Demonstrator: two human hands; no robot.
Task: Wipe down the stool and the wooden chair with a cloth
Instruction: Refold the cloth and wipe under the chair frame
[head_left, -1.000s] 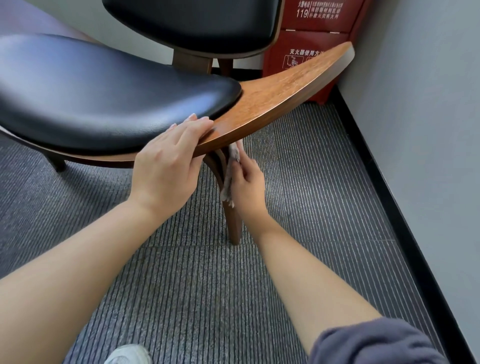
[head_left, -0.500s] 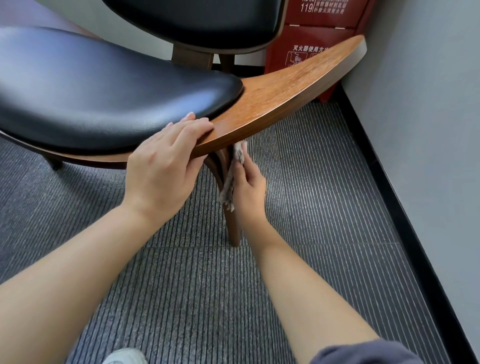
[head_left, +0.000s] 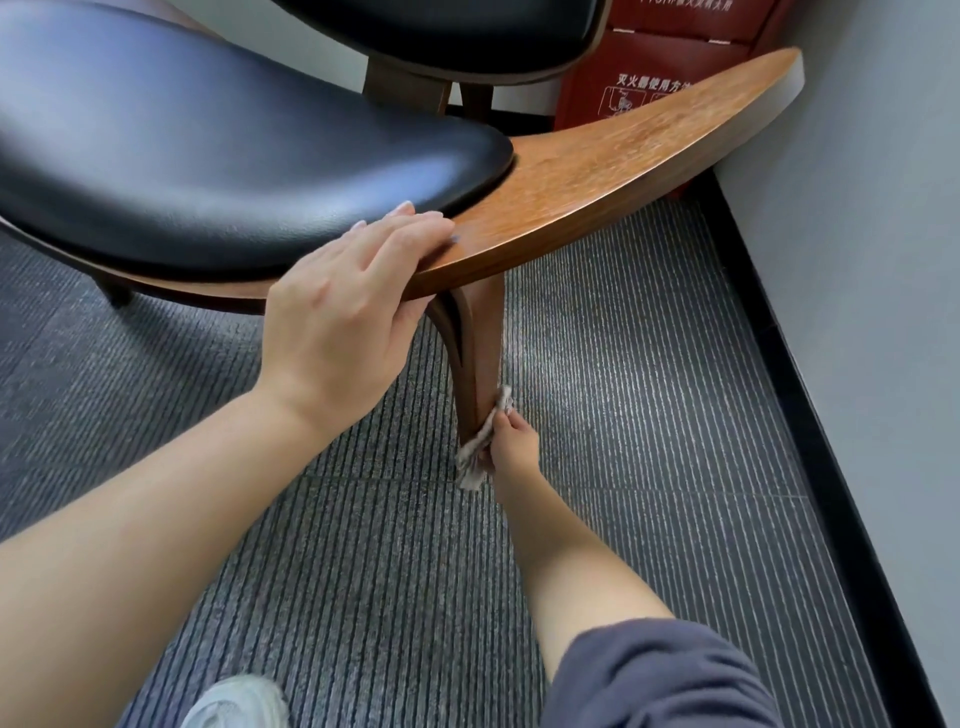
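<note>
**Chair leg under the cloth, stool not in view**

A grey striped carpet is seen below, bounded on the right by a pale wall. Most of the upper view is filled by the chair, a curved wooden shell fitted with a black cushion. A red box is set behind it in the corner.

The chair is steadied by the left hand: the fingers are laid over the front edge of the seat and the thumb is tucked beneath it, so the rim is gripped. The front leg is being wiped near its foot. There the cloth, a small bunched grey rag, is pinched in the curled fingers of the right hand and pressed against the wood, close to the carpet.

The task is judged to be partway through. The lower end of this leg is being worked on. Whether the shell, cushion and other legs are done cannot be told. No stool is seen, so nothing can be said of that half.

On the box, white characters 灭火器使用方 are read above small pictograms. The line is cut off by the chair, and the writing higher up is cropped.
</note>
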